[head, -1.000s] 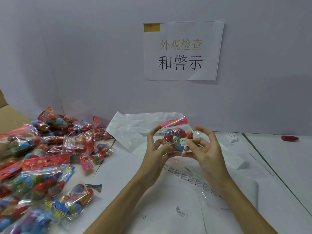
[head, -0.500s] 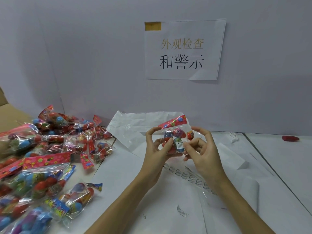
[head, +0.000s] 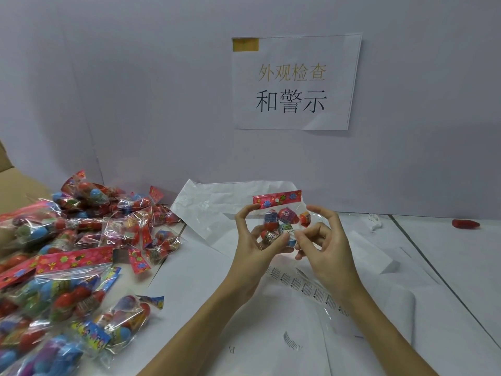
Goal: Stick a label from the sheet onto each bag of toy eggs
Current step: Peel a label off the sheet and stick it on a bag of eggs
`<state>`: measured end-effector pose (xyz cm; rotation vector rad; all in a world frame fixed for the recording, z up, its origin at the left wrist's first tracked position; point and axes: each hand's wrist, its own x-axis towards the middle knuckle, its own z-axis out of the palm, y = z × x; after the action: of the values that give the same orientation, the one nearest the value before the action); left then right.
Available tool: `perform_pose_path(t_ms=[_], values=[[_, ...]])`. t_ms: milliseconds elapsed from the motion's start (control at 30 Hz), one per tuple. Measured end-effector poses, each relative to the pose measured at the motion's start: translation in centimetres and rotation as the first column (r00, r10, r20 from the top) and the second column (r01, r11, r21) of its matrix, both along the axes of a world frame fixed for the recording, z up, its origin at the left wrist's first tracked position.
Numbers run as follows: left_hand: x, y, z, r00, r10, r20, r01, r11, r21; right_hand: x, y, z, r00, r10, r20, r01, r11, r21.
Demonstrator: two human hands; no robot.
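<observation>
1. Here, the left hand holds a small clear bag of toy eggs up above the table, thumb and fingers curled round its lower left part.
2. The bag hangs upright, its red flowered header strip on top and tilted a little.
3. A white label sits on the front of the bag, low and near the middle (its print is too small to read).
4. The right hand is at the bag's right side, fingers bent, fingertips touching the bag just beside the label; whether they pinch it I cannot tell.
5. The sheet of labels lies on the white paper below the hands, one row of small printed labels showing.
6. A pile of more egg bags lies at the left of the table.
7. A paper sign with printed characters is stuck to the wall behind.
</observation>
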<state>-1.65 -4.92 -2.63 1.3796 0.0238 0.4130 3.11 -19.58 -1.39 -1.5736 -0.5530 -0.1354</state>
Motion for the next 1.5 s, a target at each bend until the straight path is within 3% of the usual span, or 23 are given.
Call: perform_pose_path(t_ms=[233,367,533,633,767,867,967,1067,1200,1367,1500], values=[[0.3,0.2,-0.3,1.0,0.024,0.001,-0.024,1.0,-0.017,-0.1,0.1,-0.2,0.999,-0.026,0.029,0.027,0.998,-0.065],[0.5,0.1,-0.3,0.999,0.05,0.017,-0.05,0.998,0.023,-0.3,-0.1,0.0,0.966,-0.168,0.198,0.213,0.949,-0.234],[0.8,0.3,-0.4,0.998,0.048,0.043,-0.048,0.999,0.006,-0.9,0.8,0.0,0.94,-0.256,0.226,0.309,0.919,-0.244],[0.6,1.2,-0.3,0.999,0.025,0.043,-0.024,1.0,-0.019,-0.3,0.4,0.2,0.971,-0.239,0.034,0.24,0.944,-0.227],[0.4,1.7,-0.1,0.997,-0.064,0.035,0.065,0.998,-0.018,-0.3,0.8,0.0,0.966,-0.029,-0.255,-0.002,0.993,-0.12],[0.3,1.6,-0.1,0.992,-0.125,0.018,0.125,0.992,-0.026,0.1,0.8,-0.6,0.94,0.015,-0.341,-0.02,1.0,-0.012],[0.2,1.6,-0.2,0.984,-0.172,0.04,0.174,0.981,-0.081,0.6,0.3,-0.8,0.876,0.176,-0.449,-0.124,0.982,0.143],[0.3,1.3,-0.3,0.979,-0.191,0.069,0.198,0.972,-0.129,0.5,0.6,-0.8,0.847,0.258,-0.464,-0.159,0.957,0.242],[0.7,1.3,-0.5,0.992,-0.116,0.042,0.119,0.99,-0.076,0.6,0.5,-1.0,0.944,0.092,-0.318,-0.071,0.995,0.076],[1.0,2.2,-0.6,0.997,0.037,-0.073,-0.05,0.982,-0.182,0.8,0.2,-1.0,0.938,0.144,-0.314,-0.154,0.988,-0.007],[0.7,2.1,-0.6,0.984,0.153,-0.09,-0.161,0.983,-0.085,0.8,0.4,-1.4,0.965,0.1,-0.244,-0.156,0.963,-0.221]])
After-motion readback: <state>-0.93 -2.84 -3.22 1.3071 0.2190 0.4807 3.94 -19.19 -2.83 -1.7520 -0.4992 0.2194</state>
